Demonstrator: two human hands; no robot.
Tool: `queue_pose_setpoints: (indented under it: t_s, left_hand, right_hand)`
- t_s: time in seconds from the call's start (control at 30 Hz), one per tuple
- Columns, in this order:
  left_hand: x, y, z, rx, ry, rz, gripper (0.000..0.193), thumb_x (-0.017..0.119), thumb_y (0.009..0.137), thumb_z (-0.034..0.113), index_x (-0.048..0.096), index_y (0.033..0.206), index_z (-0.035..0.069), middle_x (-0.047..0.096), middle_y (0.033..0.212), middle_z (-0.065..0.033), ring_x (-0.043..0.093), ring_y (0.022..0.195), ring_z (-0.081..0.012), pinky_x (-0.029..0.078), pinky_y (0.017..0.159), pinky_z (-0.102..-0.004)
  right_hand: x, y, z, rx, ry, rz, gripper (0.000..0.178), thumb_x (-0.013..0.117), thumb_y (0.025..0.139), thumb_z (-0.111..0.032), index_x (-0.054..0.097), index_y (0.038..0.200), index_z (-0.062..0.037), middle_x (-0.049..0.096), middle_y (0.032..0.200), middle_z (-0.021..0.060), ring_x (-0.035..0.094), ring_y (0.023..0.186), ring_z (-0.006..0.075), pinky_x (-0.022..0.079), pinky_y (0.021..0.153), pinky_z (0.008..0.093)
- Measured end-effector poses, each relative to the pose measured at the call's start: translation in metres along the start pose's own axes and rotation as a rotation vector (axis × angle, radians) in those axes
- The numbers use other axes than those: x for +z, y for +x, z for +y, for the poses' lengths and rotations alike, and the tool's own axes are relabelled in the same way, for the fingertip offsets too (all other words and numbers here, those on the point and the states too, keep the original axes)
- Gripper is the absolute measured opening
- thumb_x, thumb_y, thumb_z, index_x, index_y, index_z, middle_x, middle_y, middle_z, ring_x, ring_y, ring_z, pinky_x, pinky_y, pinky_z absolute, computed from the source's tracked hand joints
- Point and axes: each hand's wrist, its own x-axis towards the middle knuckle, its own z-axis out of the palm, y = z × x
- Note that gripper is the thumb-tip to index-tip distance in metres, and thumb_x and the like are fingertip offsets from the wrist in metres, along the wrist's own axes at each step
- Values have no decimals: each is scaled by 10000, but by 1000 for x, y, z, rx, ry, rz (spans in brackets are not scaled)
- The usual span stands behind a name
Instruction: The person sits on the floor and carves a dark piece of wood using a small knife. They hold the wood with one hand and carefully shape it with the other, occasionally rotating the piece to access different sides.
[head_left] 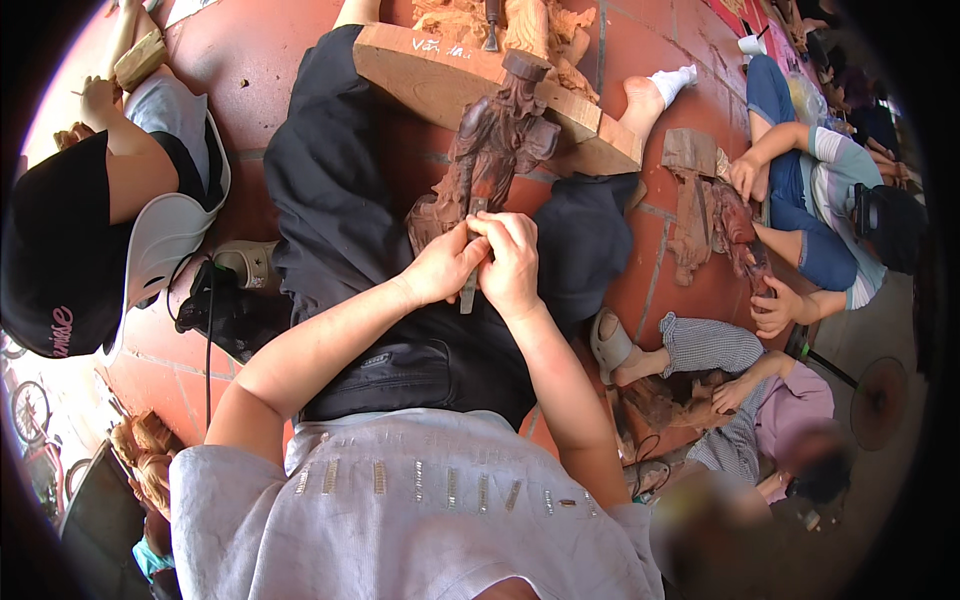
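A dark reddish-brown carved wooden figure (502, 140) leans between my knees, its base end toward the far side against a pale wooden block (440, 75). Both of my hands meet over the near end of the figure. My left hand (442, 266) is closed, thumb and fingers pinching a narrow, flat, grey bar-shaped tool (467, 298). My right hand (512, 262) wraps round the same tool from the other side. One end of the tool lies against the carving and the other sticks out below my hands. Its exact kind is unclear.
On the block lie a lighter carved piece (530, 30) and a dark-tipped tool (491, 28). A person at right handles another reddish carving (735, 225) beside a wooden block (690, 150). A person in a cap (60, 240) sits close at left. Another person sits at lower right near carved wood (660, 405).
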Motion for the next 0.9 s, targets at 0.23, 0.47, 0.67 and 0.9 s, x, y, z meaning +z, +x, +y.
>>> queue_pose_setpoints:
  t_s: [0.23,0.47,0.67,0.9]
  left_hand:
    - [-4,12,11,-6,-459,-60,283,402,1033,330,479,1098,65,582,727,-46,579,507,-127,471,450,-241]
    - [-3,3,15,-3,-315,-52,290,392,1034,299,465,1084,23,539,617,-48,506,376,-119,399,332,-231]
    - [10,1,-3,-33,-131,-18,450,420,1000,298,378,1311,-24,606,708,-79,551,413,-138,430,339,-254]
    - [9,14,31,25,51,110,485,418,1001,341,404,1218,-93,630,680,-150,613,455,-205,501,431,-311]
  right_hand:
    - [-12,34,1,-46,-67,-26,264,625,668,4,668,915,-76,619,934,52,565,909,278,402,886,432]
    - [-17,26,1,-15,10,-42,295,625,654,35,668,917,-90,619,914,55,570,905,278,416,879,414]
    - [-2,-8,9,-24,78,-5,316,650,636,54,687,914,-93,652,895,53,590,878,273,441,871,399]
    - [-13,27,16,1,97,91,303,683,649,18,693,930,-96,668,948,49,598,885,278,477,821,392]
